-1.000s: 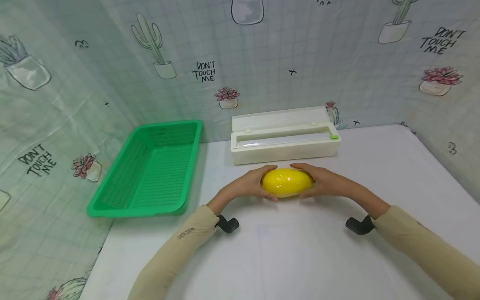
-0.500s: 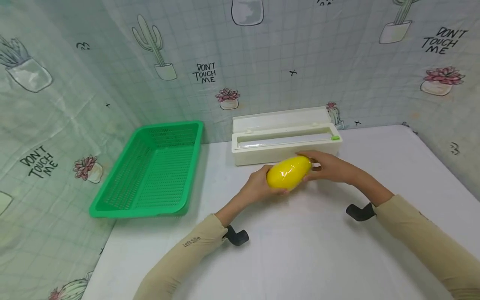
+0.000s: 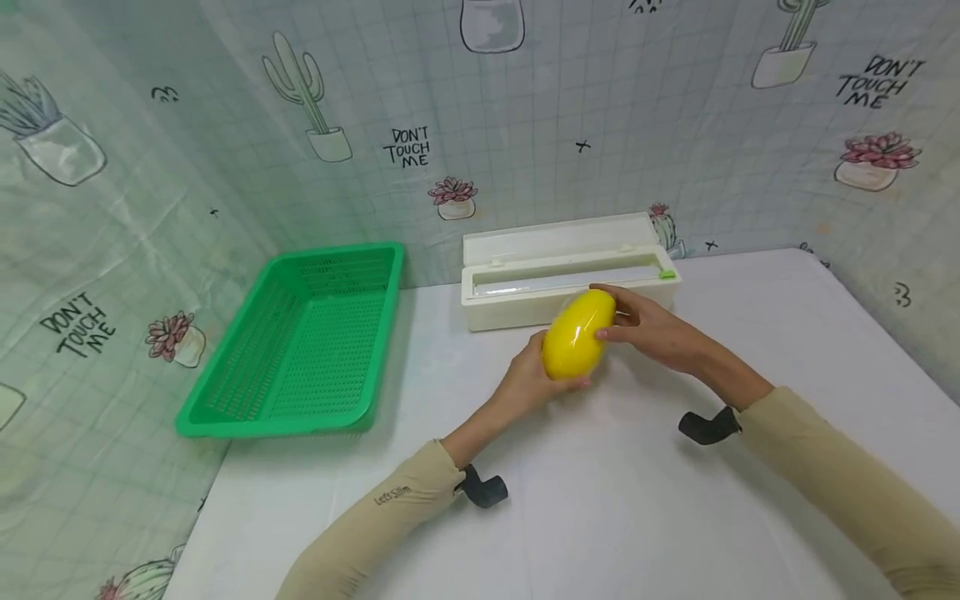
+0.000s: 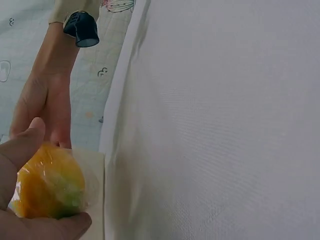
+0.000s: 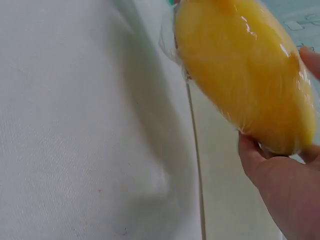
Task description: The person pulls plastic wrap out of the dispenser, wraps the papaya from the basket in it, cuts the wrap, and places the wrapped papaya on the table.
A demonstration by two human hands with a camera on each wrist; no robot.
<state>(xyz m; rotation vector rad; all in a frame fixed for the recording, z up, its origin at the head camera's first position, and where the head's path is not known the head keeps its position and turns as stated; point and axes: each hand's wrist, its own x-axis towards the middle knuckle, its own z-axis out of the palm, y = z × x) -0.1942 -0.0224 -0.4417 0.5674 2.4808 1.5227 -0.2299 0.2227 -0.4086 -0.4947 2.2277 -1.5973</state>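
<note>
A glossy yellow mango (image 3: 578, 335) is wrapped in clear cling film, which shows as shiny creases and a loose flap in the right wrist view. It is held tilted, its upper end leaning right, in front of the white dispenser. My left hand (image 3: 523, 379) grips the lower end, thumb and fingers curled round it. At the upper end, my right hand (image 3: 660, 332) pinches the mango between thumb and fingers. The left wrist view shows a greenish patch on the wrapped mango (image 4: 50, 182). In the right wrist view the mango (image 5: 245, 70) hangs above the white tabletop.
A long white cling film dispenser (image 3: 510, 315) stands at the back with its lid up, a white roll inside and a green slider (image 3: 667, 274) at its right end. To the left is a green plastic basket (image 3: 381, 333). Patterned sheeting (image 3: 525, 108) hangs behind the table.
The mango has turned from lying level between both hands to a steep tilt, right end away from me. The right hand moved up and away; the left slid slightly right.
</note>
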